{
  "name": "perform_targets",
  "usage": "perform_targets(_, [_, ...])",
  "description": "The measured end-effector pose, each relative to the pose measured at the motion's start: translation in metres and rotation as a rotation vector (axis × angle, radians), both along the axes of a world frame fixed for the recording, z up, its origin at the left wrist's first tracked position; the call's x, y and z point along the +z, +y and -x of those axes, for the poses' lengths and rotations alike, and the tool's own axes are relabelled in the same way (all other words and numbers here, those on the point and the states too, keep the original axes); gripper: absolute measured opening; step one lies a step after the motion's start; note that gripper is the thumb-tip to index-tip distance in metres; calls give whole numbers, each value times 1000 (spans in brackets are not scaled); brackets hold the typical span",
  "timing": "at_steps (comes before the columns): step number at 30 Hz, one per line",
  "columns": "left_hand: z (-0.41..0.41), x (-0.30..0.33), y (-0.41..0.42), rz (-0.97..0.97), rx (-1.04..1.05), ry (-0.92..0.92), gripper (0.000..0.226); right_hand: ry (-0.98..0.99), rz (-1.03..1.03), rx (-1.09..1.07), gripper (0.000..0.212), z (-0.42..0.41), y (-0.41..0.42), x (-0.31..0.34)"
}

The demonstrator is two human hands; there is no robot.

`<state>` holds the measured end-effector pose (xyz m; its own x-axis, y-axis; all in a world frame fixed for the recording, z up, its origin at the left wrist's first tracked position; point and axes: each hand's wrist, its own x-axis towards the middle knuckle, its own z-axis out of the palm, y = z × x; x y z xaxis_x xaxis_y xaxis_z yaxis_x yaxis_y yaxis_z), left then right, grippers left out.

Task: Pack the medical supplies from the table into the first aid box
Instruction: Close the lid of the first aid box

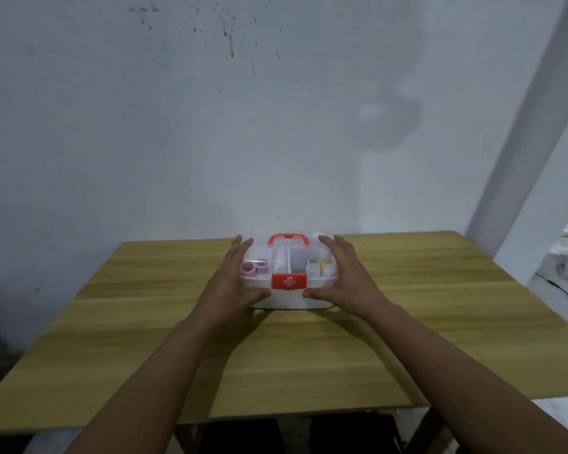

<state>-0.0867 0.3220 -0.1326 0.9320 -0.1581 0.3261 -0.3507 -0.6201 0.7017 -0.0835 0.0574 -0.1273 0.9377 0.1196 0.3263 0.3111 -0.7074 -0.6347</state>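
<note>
First aid box sits shut at the far middle of the desk with supplies inside, left hand and right hand flat and open against its sides, so packing looks done and the red latch may need a push.

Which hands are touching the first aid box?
Touching, both. The head view shows the left hand against the first aid box at its left end, the right hand at its right end, thumbs on its front.
</note>
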Motion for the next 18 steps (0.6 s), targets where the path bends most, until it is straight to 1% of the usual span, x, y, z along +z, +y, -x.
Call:
perform_targets(5, [-30,0,-16,59,17,5,107,22,-72,9,116,-39,-9,1])
perform_targets(15, [-124,1,-30,-20,69,-43,107,45,-138,20,113,-130,-18,0])
perform_targets(18, [-134,-3,-30,-41,73,-37,107,52,-104,22,113,-142,-18,-1])
